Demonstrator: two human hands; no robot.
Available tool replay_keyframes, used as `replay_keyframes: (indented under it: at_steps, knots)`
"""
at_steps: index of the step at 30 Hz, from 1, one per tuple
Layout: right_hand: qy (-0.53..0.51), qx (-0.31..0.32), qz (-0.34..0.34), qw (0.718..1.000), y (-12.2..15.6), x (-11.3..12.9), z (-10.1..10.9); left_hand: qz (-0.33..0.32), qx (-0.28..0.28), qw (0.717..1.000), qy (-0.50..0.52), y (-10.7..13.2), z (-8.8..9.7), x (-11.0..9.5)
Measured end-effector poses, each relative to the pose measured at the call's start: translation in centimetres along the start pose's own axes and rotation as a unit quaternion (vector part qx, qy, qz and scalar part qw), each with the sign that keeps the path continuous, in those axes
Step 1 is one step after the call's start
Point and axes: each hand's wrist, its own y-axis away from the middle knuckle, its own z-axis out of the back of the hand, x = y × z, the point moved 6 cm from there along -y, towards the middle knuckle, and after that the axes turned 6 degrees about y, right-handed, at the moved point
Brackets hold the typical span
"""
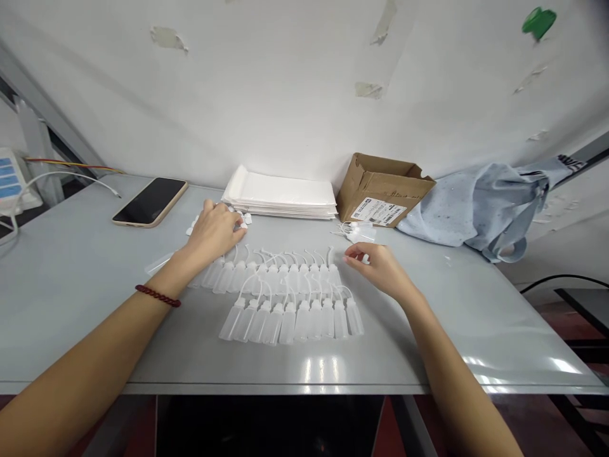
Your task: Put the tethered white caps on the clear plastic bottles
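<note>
Far left, a power strip (12,178) and a phone (151,202) lie on the grey table (71,317), the phone face up. Left hand (214,231), red bead bracelet (158,295) on the wrist, is curled down over a loose cluster of small white caps (243,219); can't tell if it grips any. Two rows of clear plastic squeeze bottles (290,317) lie just right of and below that hand, long axes running roughly front to back, bases toward the person, thin curved spouts pointing away. Left hand is over the back row's left end. Right hand (375,270), half open and apparently empty, sits just right of the back row's right end. Behind are white mailers (280,193), a cardboard box (383,189) and a blue cloth bag (485,209).
</note>
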Motion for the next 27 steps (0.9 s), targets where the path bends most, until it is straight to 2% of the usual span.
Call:
replay_keyframes:
  at_steps: [3,7,11,15,20,27]
  knots:
    - [-0.031,0.052,-0.004,0.998,0.3,0.5,-0.4,0.002,-0.007,0.999,0.038,0.0,0.4,-0.3]
    - [-0.062,0.080,0.020,0.995,0.6,1.3,-1.1,0.015,-0.020,0.992,0.127,0.3,1.3,-1.1]
    - [-0.075,0.099,0.000,0.992,0.8,1.2,-2.0,0.016,-0.083,0.979,0.183,1.0,3.1,-2.4]
    - [-0.099,0.107,-0.023,0.989,1.0,0.9,-2.2,-0.008,-0.154,0.967,0.203,1.8,4.4,-3.3]
    - [-0.089,0.143,-0.049,0.984,1.3,0.9,-2.5,-0.031,-0.214,0.953,0.212,2.5,5.1,-3.8]
    - [-0.097,0.120,-0.077,0.985,1.1,0.8,-2.6,-0.048,-0.233,0.945,0.225,3.1,5.6,-4.8]
